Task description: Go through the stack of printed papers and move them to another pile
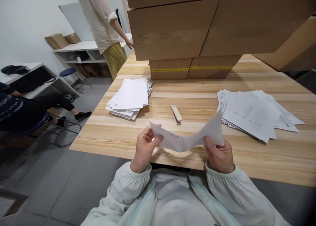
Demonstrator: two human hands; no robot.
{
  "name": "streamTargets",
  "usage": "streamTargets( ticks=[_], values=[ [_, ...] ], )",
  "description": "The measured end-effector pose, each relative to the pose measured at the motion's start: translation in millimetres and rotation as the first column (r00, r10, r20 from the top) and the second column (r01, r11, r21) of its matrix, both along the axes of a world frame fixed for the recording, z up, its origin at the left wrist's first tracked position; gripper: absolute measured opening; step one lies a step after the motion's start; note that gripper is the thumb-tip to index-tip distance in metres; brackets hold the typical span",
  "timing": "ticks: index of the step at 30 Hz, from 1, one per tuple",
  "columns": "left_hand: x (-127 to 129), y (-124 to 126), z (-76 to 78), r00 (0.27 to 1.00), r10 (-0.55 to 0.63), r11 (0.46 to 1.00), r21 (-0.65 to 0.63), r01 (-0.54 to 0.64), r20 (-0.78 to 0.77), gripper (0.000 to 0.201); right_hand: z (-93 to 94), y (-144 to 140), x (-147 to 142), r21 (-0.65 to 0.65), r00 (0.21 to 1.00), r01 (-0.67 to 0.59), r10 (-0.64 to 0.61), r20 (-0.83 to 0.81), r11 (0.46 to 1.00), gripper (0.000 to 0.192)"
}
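Observation:
A printed sheet of paper (181, 143) sags between my two hands above the table's front edge. My left hand (145, 147) pinches its left end between thumb and fingers. At the opposite end, my right hand (219, 153) is closed on the paper the same way. Whether it is one sheet or more, I cannot tell. Beyond the paper lies a cream stapler (176, 114) on the wooden table (192, 94). A pile of white papers (132, 96) rests to the left, and a looser, fanned-out pile of papers (249, 112) to the right.
Large cardboard boxes (172, 32) are stacked at the table's back, the upper ones overhanging. A person (103, 25) stands at the far left corner, a hand near the boxes. Another person (22, 107) sits at left near a blue stool (67, 72).

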State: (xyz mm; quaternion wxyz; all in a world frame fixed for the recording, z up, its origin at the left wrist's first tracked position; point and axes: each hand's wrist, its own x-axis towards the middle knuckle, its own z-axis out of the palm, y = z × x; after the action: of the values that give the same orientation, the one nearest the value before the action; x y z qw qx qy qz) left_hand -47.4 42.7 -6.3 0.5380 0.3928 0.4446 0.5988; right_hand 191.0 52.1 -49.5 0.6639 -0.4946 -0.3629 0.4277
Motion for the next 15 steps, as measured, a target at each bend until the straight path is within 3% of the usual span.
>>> streamTargets(
  ticks=[2, 5, 10, 15],
  values=[
    [4, 2, 8.2, 0.990, 0.102, 0.992, 0.083, -0.094, -0.098, 0.025, -3.5, -2, 14, 0.005, 0.997, -0.018, 0.018, 0.079, 1.000, 0.026],
    [6, 3, 9.7, 0.963, 0.205, 0.964, 0.207, -0.167, -0.175, 0.016, -0.3, -3, 34, -0.012, 0.981, -0.045, 0.047, 0.187, 0.999, 0.024],
    [10, 3, -2.9, 0.955, 0.162, 0.971, 0.212, -0.110, -0.247, 0.015, 11.7, -3, 45, -0.062, 0.887, -0.290, 0.292, 0.358, 0.955, 0.023],
    [17, 3, -5.3, 0.971, 0.098, 0.985, 0.163, -0.062, -0.219, 0.021, 15.7, 0, 37, 0.031, 0.848, -0.379, 0.334, 0.411, 0.925, 0.007]
  ],
)
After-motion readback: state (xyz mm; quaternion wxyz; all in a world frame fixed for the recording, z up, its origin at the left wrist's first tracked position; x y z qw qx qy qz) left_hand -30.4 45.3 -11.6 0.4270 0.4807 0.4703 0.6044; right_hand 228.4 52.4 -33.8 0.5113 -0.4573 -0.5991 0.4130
